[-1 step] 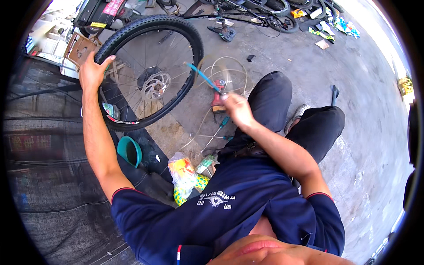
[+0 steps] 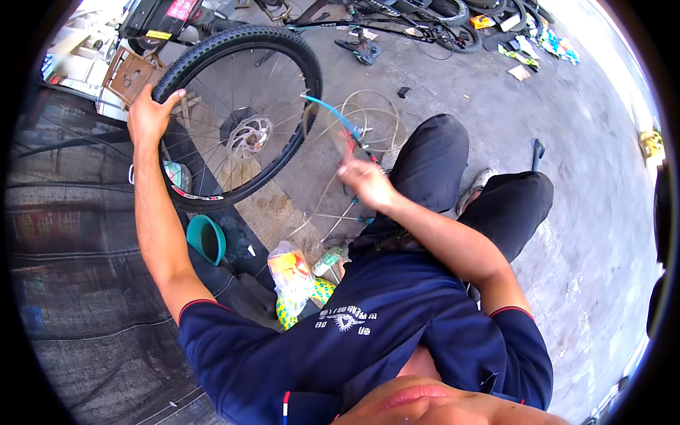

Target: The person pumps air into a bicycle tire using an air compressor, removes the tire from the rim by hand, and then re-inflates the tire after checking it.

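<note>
Holding the bicycle tyre (image 2: 237,35), left fingers (image 2: 146,96) curve partly open.

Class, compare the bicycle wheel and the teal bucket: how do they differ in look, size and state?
The wheel looks much larger than the bucket. The wheel's tyre is black and knobbly, while the bucket is teal and looks smooth. The wheel is open between its spokes; the bucket has a solid wall. The left hand grips the wheel, but neither hand touches the bucket. Both have round rims.

Knobbly-tyred black bicycle wheel (image 2: 250,137)
</note>
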The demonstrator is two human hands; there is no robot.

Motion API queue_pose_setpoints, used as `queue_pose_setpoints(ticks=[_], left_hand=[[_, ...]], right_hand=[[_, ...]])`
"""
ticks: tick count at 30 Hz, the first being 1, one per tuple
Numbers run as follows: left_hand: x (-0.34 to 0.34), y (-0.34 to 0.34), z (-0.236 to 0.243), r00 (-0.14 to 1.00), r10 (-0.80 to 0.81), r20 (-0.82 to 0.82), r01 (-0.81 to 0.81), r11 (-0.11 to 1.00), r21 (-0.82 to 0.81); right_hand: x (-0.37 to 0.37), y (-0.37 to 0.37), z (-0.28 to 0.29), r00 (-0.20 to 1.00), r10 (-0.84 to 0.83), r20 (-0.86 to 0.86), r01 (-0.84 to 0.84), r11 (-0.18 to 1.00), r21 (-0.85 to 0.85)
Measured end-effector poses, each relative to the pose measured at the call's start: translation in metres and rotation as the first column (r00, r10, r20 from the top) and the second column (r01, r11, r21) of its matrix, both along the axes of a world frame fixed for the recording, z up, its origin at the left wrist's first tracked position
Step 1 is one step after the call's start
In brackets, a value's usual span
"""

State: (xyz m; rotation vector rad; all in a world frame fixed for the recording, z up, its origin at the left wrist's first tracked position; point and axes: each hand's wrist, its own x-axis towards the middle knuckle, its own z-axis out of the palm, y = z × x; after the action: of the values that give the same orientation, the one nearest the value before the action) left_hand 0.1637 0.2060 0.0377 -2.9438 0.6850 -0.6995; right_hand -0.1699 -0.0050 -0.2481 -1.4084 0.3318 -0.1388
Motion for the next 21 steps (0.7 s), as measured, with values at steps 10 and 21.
queue_pose_setpoints(ticks=[10, 21], left_hand=[[-0.008, 0.055, -0.032, 0.944, 0.268, 0.192, -0.260, 0.963, -0.066], [-0.017, -0.026, -0.045, 0.898, 0.439, 0.025, -0.326, 0.703, -0.632]], right_hand=[[0.045, 0.067, -0.007, 0.483, 0.770, -0.416, -0.829, 0.249, -0.502], [0.156, 0.087, 0.087, 0.865, 0.346, 0.363, -0.128, 0.853, -0.506]])
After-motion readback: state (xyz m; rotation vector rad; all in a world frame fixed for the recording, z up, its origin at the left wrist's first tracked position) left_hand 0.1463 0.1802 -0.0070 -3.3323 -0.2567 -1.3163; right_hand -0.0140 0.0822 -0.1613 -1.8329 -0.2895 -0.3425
